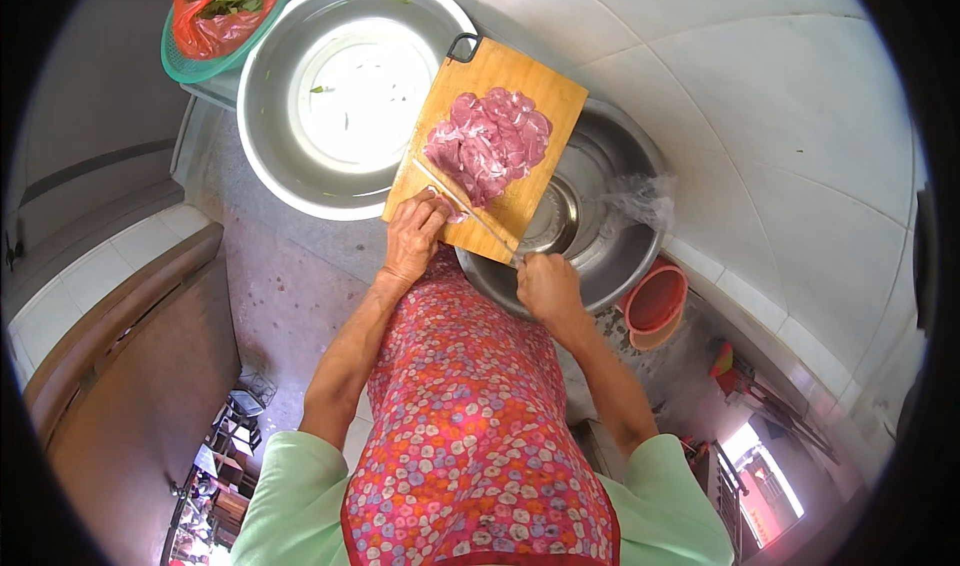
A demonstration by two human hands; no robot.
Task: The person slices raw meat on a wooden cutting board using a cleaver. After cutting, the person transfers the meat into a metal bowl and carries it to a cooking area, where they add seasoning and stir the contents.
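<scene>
A wooden cutting board with a black handle lies tilted across the rims of two metal basins. On it is a heap of sliced raw pink meat. My right hand is closed round the handle of a knife, whose thin blade slants up and left across the board, along the near side of the heap. At the board's lower left edge, my left hand has its fingers curled down on a small piece of meat close to the blade. Its fingertips are partly hidden.
A large metal basin with water and leaf scraps stands left. Under the board's right side is a darker basin holding a metal bowl and clear plastic bag. Nearby are a red bucket, a green basket and a tiled wall.
</scene>
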